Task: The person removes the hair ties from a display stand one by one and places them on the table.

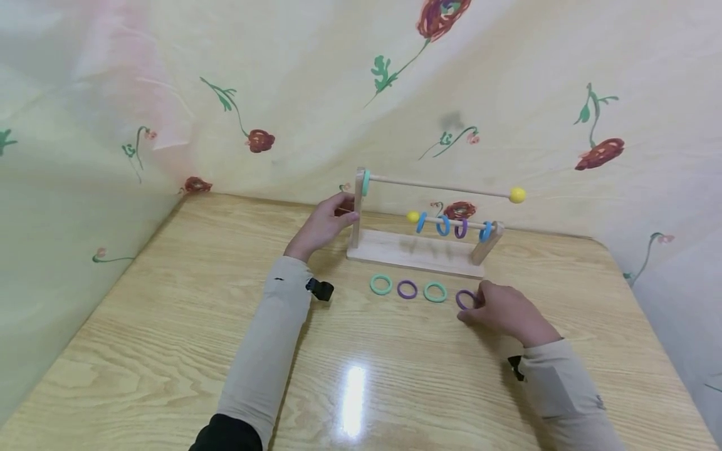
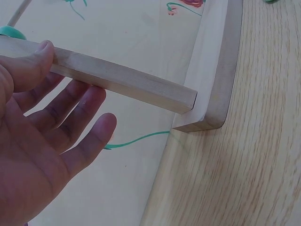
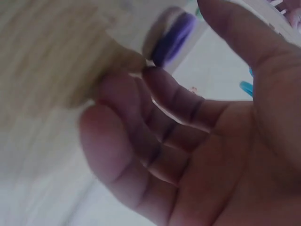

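A wooden stand (image 1: 417, 250) has two horizontal rods on upright posts. My left hand (image 1: 324, 227) holds its left post (image 2: 122, 77), thumb (image 2: 35, 66) on one side and fingertips on the other. A green ring (image 1: 366, 183) hangs on the upper rod beside that post. The lower rod carries several blue rings (image 1: 443, 225) and a purple ring (image 1: 460, 229). On the table, my right hand (image 1: 504, 310) is at the rightmost purple ring (image 1: 464, 300). In the right wrist view a fingertip meets this ring (image 3: 174, 40), while a small gap separates it from the thumb (image 3: 235, 28).
Left of the right hand, a green ring (image 1: 435, 292), another purple ring (image 1: 407, 289) and another green ring (image 1: 380, 284) lie in a row on the wood-grain table (image 1: 169, 326). Yellow balls (image 1: 517, 195) cap the rod ends. Flowered cloth (image 1: 316, 94) hangs behind the table.
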The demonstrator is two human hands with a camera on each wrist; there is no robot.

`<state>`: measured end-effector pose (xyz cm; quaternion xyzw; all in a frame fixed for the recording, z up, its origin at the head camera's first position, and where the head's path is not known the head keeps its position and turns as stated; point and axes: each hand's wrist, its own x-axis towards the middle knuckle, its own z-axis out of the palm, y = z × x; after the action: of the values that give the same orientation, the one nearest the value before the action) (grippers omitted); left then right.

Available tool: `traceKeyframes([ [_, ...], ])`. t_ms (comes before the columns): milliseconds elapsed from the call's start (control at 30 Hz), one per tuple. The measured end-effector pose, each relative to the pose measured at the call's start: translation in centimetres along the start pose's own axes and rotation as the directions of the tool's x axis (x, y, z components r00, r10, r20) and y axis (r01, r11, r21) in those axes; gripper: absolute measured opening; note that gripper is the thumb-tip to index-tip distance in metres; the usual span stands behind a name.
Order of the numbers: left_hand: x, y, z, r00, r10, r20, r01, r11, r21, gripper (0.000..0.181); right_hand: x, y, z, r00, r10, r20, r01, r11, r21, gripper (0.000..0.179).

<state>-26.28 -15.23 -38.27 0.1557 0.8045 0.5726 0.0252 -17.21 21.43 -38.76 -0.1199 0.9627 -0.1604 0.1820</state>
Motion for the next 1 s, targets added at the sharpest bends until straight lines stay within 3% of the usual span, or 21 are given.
traceKeyframes([
  [200,0.1,0.2,0.0,1.000,0.007,0.004,-0.007,1.000,0.007,0.033,-0.7,0.3,-0.6,0.995,-0.025,0.100,0.022,0.999,0.032,0.026],
  [400,0.1,0.1,0.0,1.000,0.006,0.004,-0.006,1.000,0.004,0.031,-1.3,0.5,-1.2,0.981,-0.113,0.160,0.098,0.990,0.098,0.004],
  [733,-0.1,0.1,-0.1,1.000,0.010,0.004,-0.010,1.000,0.002,0.031,-1.5,0.3,-1.3,0.980,-0.121,0.159,0.098,0.985,0.145,0.021],
  [1000,-0.1,0.3,0.0,1.000,0.000,0.009,0.000,1.000,-0.004,0.033,-1.6,0.1,-1.4,0.979,-0.131,0.156,0.105,0.980,0.167,0.021],
])
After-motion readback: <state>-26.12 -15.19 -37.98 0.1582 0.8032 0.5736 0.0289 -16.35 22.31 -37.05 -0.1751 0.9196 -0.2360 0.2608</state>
